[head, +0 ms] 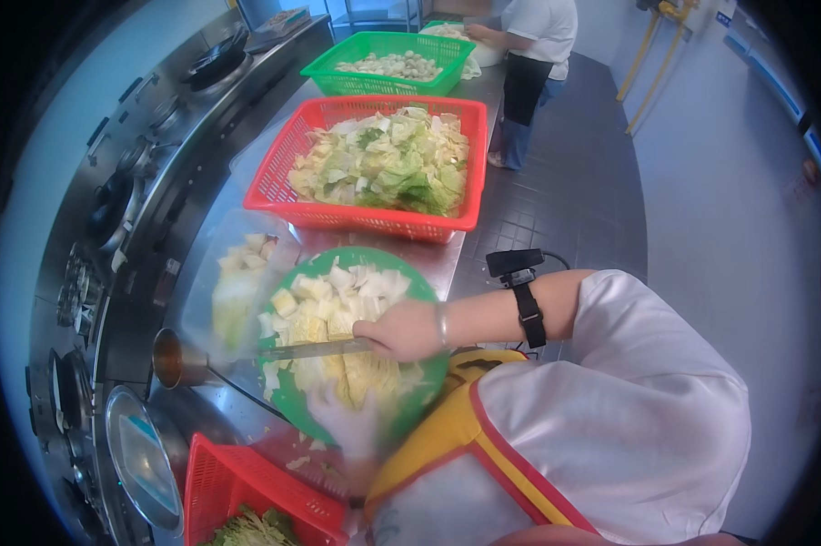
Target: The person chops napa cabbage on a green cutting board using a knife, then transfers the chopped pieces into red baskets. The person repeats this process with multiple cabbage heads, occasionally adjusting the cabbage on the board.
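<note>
My right hand [403,331] grips a kitchen knife [318,349], its blade lying across pale napa cabbage [359,382] on a round green cutting board [420,409]. My left hand [342,416], blurred and whitish as if gloved, holds the cabbage on the near side of the blade. Chopped cabbage pieces [349,290] are heaped on the board's far side. Left of the board, a clear plastic container [199,300] holds more cabbage, some of it in chunks. The knife's handle is mostly hidden in my right hand.
A red basket [362,217] of cut cabbage stands beyond the board, with a green basket [383,87] behind it. Near me are another red basket [267,478], a metal pot [178,362] and a steel basin [113,437]. A person [533,61] works at the steel table's far end.
</note>
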A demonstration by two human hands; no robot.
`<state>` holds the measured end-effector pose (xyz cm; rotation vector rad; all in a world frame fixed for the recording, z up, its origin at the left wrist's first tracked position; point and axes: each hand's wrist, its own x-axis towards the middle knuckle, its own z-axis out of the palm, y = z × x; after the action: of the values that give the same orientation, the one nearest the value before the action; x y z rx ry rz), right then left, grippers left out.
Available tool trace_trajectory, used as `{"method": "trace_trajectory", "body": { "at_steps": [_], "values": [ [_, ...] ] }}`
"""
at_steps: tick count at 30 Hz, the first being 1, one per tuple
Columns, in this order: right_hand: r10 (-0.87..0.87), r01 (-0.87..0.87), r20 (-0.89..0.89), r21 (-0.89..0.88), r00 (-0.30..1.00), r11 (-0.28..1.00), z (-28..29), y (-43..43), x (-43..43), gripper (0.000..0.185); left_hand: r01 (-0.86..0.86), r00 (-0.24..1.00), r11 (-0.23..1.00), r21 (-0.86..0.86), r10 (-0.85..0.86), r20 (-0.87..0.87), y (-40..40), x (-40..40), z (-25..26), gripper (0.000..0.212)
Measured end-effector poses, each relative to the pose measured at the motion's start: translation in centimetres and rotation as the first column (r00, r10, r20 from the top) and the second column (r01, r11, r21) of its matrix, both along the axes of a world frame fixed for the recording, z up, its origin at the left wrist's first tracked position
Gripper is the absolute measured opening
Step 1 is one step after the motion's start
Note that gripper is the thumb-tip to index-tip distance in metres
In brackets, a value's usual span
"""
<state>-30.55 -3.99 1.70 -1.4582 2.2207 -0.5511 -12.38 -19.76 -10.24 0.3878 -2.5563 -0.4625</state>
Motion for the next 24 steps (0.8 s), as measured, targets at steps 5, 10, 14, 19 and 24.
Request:
{"method": "trace_trajectory", "body": {
  "at_steps": [5, 10, 14, 19, 24],
  "values": [
    [-0.009, 0.009, 0.0, 0.043, 1.0, 0.999, -1.6, 0.2, 0.7, 0.029, 0.011, 0.999, 0.999, 0.041, -0.01, -0.04, -0.3, -0.2, -0.3, 0.061],
    [-0.053, 0.053, -0.028, -0.001, 0.998, 0.999, -1.6, 0.4, 0.7, 0.027, 0.009, 0.997, 1.0, -0.008, -0.01, -0.071, 0.1, -0.7, -0.5, 0.058],
    [-0.045, 0.048, -0.057, 0.068, 0.997, 0.997, -0.7, -0.8, 0.4, 0.028, -0.018, 0.984, 1.0, 0.004, 0.018, -0.176, -0.7, 0.3, -1.5, 0.06],
    [-0.042, 0.053, -0.132, 0.082, 0.99, 0.995, -1.8, -0.1, 1.8, 0.033, -0.015, 0.998, 1.0, -0.004, 0.015, -0.061, -1.2, 0.3, -2.2, 0.056],
    [0.048, -0.045, -0.169, 0.021, 0.984, 0.999, -3.0, -0.9, 2.2, 0.02, -0.086, 0.994, 0.994, 0.063, 0.09, -0.065, -1.1, 0.2, -1.9, 0.043]
  ]
}}
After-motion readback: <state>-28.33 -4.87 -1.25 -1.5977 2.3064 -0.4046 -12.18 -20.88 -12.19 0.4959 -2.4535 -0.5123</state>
